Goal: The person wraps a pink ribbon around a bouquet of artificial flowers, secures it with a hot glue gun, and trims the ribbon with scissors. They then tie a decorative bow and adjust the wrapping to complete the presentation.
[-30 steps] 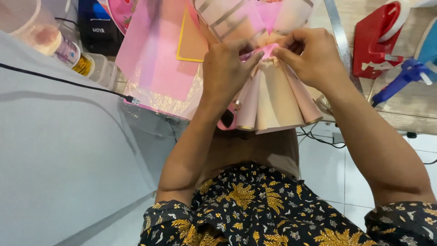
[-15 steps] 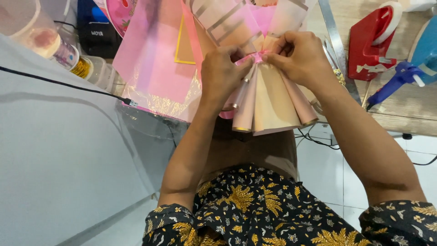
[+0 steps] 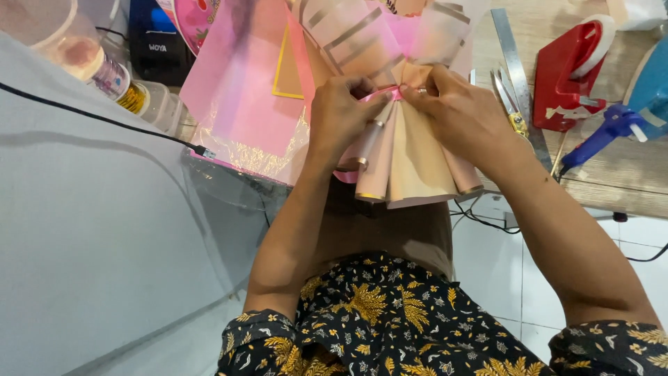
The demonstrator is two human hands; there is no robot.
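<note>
Hands (image 3: 410, 115) on beige wrapping paper (image 3: 410, 163)

Craft workbench (scissors (image 3: 511, 104), tape dispenser (image 3: 567, 76))

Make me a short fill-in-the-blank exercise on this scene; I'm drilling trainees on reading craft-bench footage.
1. Both hands, the left hand and the right hand, pinch the gathered neck of a wrapped paper bouquet, where a ribbon of ____ colour runs.
2. The scissors lie to the ____ of the right hand.
3. The tape dispenser on the wooden table is ____ in colour.

Missing words: pink; right; red
</note>
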